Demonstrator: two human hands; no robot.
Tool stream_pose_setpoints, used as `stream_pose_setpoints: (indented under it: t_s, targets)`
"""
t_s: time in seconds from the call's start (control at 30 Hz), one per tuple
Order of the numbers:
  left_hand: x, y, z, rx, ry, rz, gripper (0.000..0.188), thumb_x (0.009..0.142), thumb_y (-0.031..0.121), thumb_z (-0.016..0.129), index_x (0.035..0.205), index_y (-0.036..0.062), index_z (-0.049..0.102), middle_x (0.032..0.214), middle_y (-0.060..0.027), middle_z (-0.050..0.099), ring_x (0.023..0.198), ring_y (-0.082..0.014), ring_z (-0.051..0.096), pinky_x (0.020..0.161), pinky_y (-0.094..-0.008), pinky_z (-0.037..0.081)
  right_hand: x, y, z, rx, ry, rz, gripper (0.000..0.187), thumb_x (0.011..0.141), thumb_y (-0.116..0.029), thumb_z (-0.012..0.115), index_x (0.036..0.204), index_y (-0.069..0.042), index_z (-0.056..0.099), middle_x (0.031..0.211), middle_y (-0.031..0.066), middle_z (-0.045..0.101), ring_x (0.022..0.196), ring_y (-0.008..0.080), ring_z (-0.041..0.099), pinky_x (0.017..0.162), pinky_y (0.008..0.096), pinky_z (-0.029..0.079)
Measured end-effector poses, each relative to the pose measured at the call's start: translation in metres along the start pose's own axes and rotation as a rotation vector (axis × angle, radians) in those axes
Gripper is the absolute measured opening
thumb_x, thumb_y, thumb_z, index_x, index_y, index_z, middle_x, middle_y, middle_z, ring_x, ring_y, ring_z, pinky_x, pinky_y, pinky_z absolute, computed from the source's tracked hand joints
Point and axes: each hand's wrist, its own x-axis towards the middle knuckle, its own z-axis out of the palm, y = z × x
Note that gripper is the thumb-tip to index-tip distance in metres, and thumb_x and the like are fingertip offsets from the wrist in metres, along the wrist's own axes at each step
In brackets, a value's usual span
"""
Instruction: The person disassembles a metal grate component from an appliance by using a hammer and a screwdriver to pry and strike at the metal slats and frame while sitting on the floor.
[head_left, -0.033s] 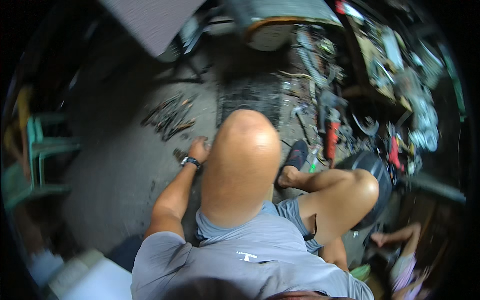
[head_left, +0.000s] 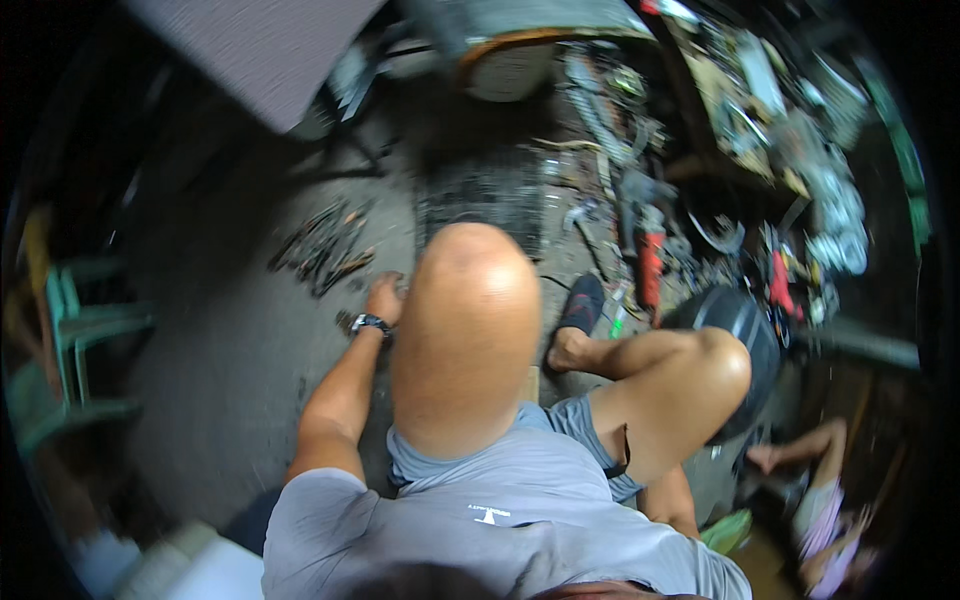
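Little shifts: the left hand point(head_left: 384, 297) stays beside the raised knee point(head_left: 475, 262), fingers too blurred to judge, near dark strips point(head_left: 325, 245) heaped untouched on the floor point(head_left: 220, 330), the right hand hidden.

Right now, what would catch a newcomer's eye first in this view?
The bare, raised left knee fills the middle, with the left hand beside it, near a loose pile of thin, dark pieces on the floor. Off to the right, a red tool stands out beyond the dark shoe, and a black, tire-like round thing is partly hidden by the other bent knee.
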Motion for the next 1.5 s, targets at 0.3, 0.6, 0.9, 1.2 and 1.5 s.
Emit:
stream_pose_setpoints:
  t_s: [0.3,0.6,0.9,1.2,1.5]
  targets:
    - [0.149,0.062,-0.018,-0.195,0.064,0.301,0.034,0.091,0.012,0.069,0.123,0.0006,0.067,0.127,-0.0202,0.066,0.120,-0.0377,0.062,0.103,-0.0427,0.050,-0.042,-0.062,-0.123,0.112,0.206,-0.267,0.030,0.099,-0.018,0.066,0.122,0.002,0.067,0.106,0.0130,0.074,0.093,0.0204,0.069,0.085,0.0345,0.055]
    - [0.202,0.175,-0.173,0.007,0.070,0.401,0.030,0.097,0.013,0.066,0.124,0.0008,0.067,0.121,-0.0197,0.069,0.113,-0.0358,0.067,0.099,-0.0408,0.052,-0.006,-0.312,-0.197,-0.163,0.602,-0.785,0.035,0.095,-0.020,0.071,0.124,-0.001,0.066,0.120,0.0225,0.069,0.111,0.0385,0.067,0.098,0.0434,0.053]
    - [0.213,0.261,-0.232,0.215,-0.051,0.493,0.027,0.096,0.010,0.065,0.120,-0.0012,0.068,0.118,-0.0225,0.070,0.112,-0.0407,0.066,0.100,-0.0441,0.051,0.040,-0.396,-0.069,-0.784,-0.669,-0.888,0.049,0.094,-0.032,0.072,0.131,-0.003,0.059,0.125,0.0223,0.064,0.119,0.0422,0.063,0.098,0.0503,0.053]
    - [0.284,0.384,-0.180,0.450,-0.490,0.761,0.028,0.089,0.008,0.067,0.116,0.0028,0.070,0.108,-0.0200,0.070,0.102,-0.0391,0.068,0.091,-0.0455,0.055,0.100,-0.396,-0.087,-0.381,-0.282,-0.988,0.037,0.090,-0.025,0.072,0.116,0.001,0.064,0.116,0.0246,0.067,0.110,0.0425,0.068,0.095,0.0509,0.056]
    - [0.381,0.669,0.023,0.024,-0.256,1.521,0.054,0.081,-0.003,0.073,0.133,0.0028,0.060,0.135,-0.0228,0.060,0.128,-0.0448,0.054,0.111,-0.0508,0.042,0.129,-0.369,-0.097,-0.184,-0.270,-0.906,0.027,0.095,-0.016,0.053,0.108,0.004,0.065,0.114,0.0271,0.067,0.102,0.0417,0.071,0.088,0.0486,0.058]
